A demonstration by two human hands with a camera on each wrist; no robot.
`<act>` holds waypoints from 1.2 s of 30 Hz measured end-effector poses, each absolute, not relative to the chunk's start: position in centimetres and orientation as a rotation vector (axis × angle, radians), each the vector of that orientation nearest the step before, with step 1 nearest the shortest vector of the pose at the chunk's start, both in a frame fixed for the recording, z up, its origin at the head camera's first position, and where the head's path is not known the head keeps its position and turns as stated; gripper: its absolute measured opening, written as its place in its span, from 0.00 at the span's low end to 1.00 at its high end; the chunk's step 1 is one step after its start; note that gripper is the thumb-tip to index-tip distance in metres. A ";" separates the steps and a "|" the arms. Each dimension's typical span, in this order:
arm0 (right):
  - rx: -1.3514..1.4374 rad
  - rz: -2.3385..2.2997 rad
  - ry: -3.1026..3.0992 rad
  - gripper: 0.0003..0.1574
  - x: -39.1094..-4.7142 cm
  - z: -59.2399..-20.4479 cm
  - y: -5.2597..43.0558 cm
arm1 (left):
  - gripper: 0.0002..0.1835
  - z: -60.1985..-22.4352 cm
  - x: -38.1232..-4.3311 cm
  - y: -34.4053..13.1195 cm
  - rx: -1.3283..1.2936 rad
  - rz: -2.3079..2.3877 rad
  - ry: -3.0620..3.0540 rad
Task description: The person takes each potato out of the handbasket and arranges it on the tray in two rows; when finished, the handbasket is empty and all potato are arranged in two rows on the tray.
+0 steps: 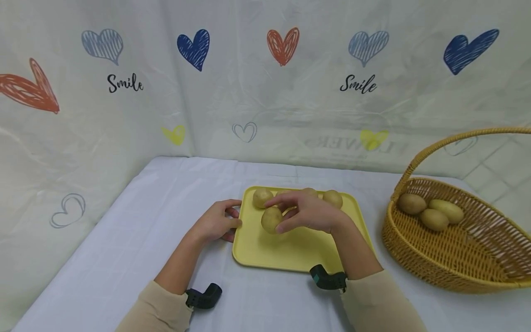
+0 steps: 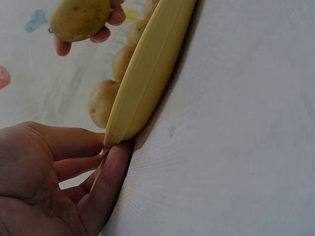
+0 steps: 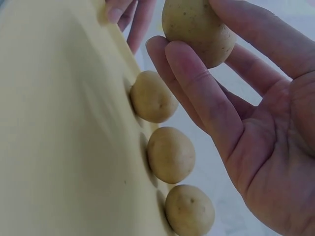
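And here's the right hand [image 1: 311, 213], thumb and fingertips pinching a potato [image 1: 271, 220] above the yellow tray [image 1: 282, 253], a light grip that seems enough for something so round. The left hand [image 1: 217, 221] pinches the tray's left edge, probably steadying it! A row of potatoes [image 1: 333, 199] lines the far rim, perhaps for tidiness; the basket [image 1: 431, 274] holds three more. On the backdrop [image 1: 249, 92], "Smile" reads twice; fainter, mirrored lettering isn't certain.

Smooth plastic tray [image 1: 278, 253], rough wicker basket [image 1: 419, 265]
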State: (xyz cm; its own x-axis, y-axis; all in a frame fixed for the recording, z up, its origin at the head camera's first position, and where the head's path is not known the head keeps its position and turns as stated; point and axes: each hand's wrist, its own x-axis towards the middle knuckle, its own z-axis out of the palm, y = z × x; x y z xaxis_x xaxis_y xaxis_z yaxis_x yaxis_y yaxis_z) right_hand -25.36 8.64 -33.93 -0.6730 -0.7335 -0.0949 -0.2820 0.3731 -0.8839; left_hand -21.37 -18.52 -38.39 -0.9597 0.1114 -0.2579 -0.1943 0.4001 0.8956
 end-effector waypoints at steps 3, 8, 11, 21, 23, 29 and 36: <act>-0.910 -1.245 2.131 0.38 -25.3 -34.2 8.3 | 0.34 -38.4 -21.3 -18.5 -0.060 1.591 2.381; -0.921 -1.231 2.127 0.33 -25.1 -34.5 7.9 | 0.34 -38.4 -21.3 -18.5 -0.047 1.595 2.376; -0.907 -1.211 2.142 0.31 -25.0 -34.7 7.8 | 0.34 -38.4 -21.3 -18.5 -0.048 1.590 2.377; -0.843 -1.075 2.230 0.31 -25.0 -35.4 6.7 | 0.34 -38.3 -21.2 -18.5 -0.053 1.569 2.387; -0.856 -1.047 2.255 0.30 -25.0 -35.3 6.5 | 0.34 -38.3 -21.2 -18.5 -0.052 1.567 2.386; -0.909 -0.964 2.295 0.30 -24.9 -35.4 5.8 | 0.34 -38.3 -21.3 -18.5 -0.054 1.574 2.375; -0.891 -0.934 2.288 0.33 -24.9 -35.4 5.6 | 0.34 -38.4 -21.3 -18.5 -0.051 1.580 2.373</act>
State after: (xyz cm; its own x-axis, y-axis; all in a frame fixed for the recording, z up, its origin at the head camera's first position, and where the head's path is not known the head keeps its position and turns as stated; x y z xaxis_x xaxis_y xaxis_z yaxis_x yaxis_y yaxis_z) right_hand -24.85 5.64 -35.37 -0.6557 -0.7272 -0.2031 -0.3773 0.5486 -0.7461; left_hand -21.33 -18.52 -38.37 -0.9577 0.1293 -0.2571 -0.1873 0.3980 0.8981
